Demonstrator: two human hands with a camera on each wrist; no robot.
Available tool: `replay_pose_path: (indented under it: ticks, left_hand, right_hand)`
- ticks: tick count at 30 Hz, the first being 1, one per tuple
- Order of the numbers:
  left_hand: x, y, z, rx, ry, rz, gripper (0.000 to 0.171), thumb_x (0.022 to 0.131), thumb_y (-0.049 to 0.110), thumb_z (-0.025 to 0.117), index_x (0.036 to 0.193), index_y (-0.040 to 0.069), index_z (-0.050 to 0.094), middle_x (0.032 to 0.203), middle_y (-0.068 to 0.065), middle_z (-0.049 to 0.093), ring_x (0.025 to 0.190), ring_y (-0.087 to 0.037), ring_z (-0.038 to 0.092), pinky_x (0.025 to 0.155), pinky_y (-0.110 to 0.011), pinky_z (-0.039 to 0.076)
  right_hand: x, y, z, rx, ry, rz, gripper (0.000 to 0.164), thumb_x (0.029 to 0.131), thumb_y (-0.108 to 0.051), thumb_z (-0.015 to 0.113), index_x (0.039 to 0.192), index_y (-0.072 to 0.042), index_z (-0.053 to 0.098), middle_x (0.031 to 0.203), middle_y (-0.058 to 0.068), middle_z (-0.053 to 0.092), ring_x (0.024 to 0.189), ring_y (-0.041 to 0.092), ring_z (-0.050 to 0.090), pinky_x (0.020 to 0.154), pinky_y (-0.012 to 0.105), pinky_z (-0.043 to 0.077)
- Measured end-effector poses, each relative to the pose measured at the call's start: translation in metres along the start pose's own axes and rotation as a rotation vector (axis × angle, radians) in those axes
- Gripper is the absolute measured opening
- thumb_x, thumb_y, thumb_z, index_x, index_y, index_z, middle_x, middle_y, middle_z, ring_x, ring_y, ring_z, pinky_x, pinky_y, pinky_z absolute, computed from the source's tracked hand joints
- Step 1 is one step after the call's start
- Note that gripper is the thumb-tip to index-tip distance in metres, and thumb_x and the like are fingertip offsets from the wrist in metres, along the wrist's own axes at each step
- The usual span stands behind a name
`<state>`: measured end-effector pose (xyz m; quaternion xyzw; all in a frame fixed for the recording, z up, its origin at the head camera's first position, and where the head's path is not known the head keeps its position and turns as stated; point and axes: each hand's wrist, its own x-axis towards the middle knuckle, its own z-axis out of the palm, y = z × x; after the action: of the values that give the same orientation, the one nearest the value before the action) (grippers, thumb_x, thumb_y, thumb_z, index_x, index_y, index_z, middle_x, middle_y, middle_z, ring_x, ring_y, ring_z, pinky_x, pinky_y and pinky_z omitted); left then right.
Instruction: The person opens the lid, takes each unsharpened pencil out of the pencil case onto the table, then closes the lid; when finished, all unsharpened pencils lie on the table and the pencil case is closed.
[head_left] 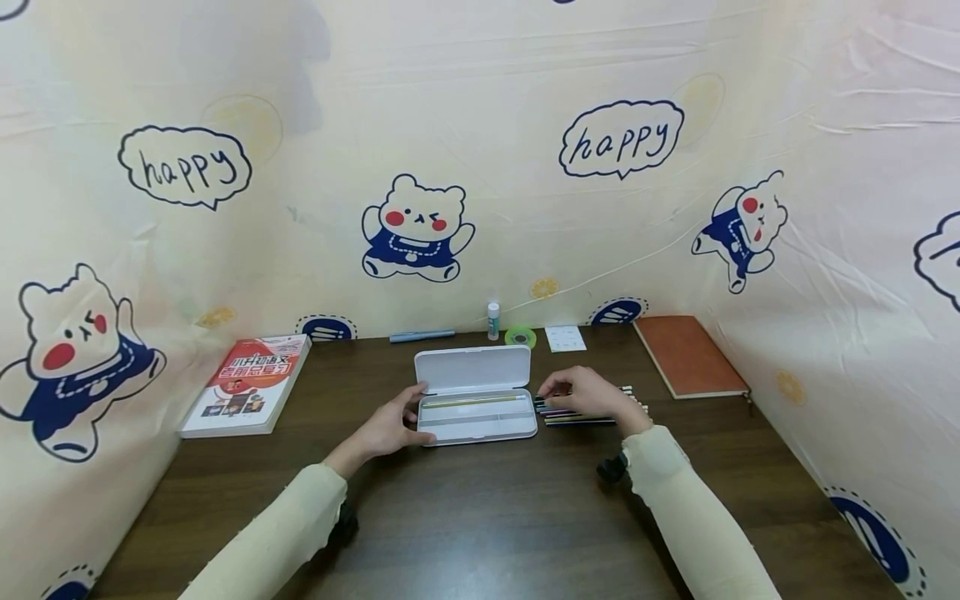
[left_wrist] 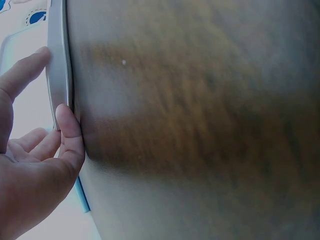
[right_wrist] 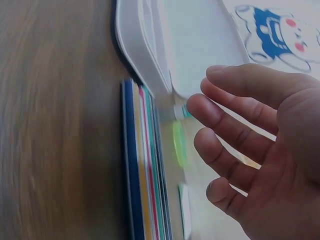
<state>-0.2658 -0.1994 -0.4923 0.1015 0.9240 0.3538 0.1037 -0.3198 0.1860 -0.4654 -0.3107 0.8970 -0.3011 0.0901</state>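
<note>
A white pencil case [head_left: 477, 434] lies with its lid [head_left: 472, 369] raised at the back. One yellowish pencil [head_left: 472, 402] rests lengthwise in its rear compartment. My left hand [head_left: 390, 423] grips the case's left end, thumb at the front corner and fingers toward the back; in the left wrist view, fingertips [left_wrist: 41, 56] touch its side. Just right of the case, a row of several coloured pencils [right_wrist: 142, 165] lies on the table. Over these pencils hovers my right hand [head_left: 583, 392], fingers loosely bent and nothing between them in the right wrist view.
Along the back stand or lie a blue pen [head_left: 422, 337], a glue stick [head_left: 492, 321], a roll of green tape [head_left: 521, 337] and a white card [head_left: 566, 338]. A book [head_left: 247, 386] lies at the left, a brown notebook [head_left: 692, 357] at the right. Printed cloth [head_left: 480, 150] surrounds the table.
</note>
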Motion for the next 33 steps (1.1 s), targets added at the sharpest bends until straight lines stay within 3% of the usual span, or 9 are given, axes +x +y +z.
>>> replay_pose_path:
  ticks: [5, 12, 27, 33]
  left_hand:
    - [0.0, -0.001, 0.0, 0.001, -0.001, 0.009, 0.098, 0.079, 0.033, 0.085, 0.157, 0.013, 0.029, 0.148, -0.014, 0.051, 0.109, -0.023, 0.058, 0.097, -0.045, 0.047]
    - [0.0, 0.0, 0.001, 0.002, 0.004, 0.002, 0.098, 0.079, 0.032, 0.086, 0.156, 0.014, 0.029, 0.148, -0.014, 0.051, 0.108, -0.022, 0.058, 0.097, -0.044, 0.047]
    - [-0.002, 0.001, 0.002, 0.006, -0.002, -0.001, 0.097, 0.08, 0.032, 0.085, 0.156, 0.014, 0.029, 0.149, -0.014, 0.051, 0.109, -0.023, 0.058, 0.097, -0.044, 0.047]
    - [0.0, 0.0, 0.0, -0.004, -0.006, 0.015, 0.098, 0.079, 0.033, 0.085, 0.156, 0.012, 0.029, 0.149, -0.014, 0.051, 0.109, -0.023, 0.059, 0.096, -0.044, 0.047]
  right_hand:
    - [0.013, -0.008, 0.013, -0.015, -0.026, -0.025, 0.013, 0.093, -0.018, 0.07, 0.105, -0.014, 0.075, 0.096, -0.004, 0.072, 0.079, 0.01, 0.056, 0.072, 0.026, 0.047]
    - [0.027, -0.015, 0.026, -0.04, -0.085, -0.006, 0.012, 0.094, -0.017, 0.068, 0.104, -0.018, 0.075, 0.097, -0.006, 0.072, 0.082, 0.009, 0.057, 0.076, 0.026, 0.048]
    - [0.039, -0.024, 0.04, -0.117, -0.121, 0.054, 0.008, 0.092, -0.017, 0.071, 0.097, -0.022, 0.076, 0.089, -0.009, 0.071, 0.079, 0.006, 0.058, 0.078, 0.027, 0.05]
    - [0.042, -0.026, 0.042, -0.152, -0.119, 0.017, 0.009, 0.091, -0.016, 0.071, 0.096, -0.02, 0.077, 0.089, -0.008, 0.071, 0.079, 0.005, 0.058, 0.077, 0.027, 0.049]
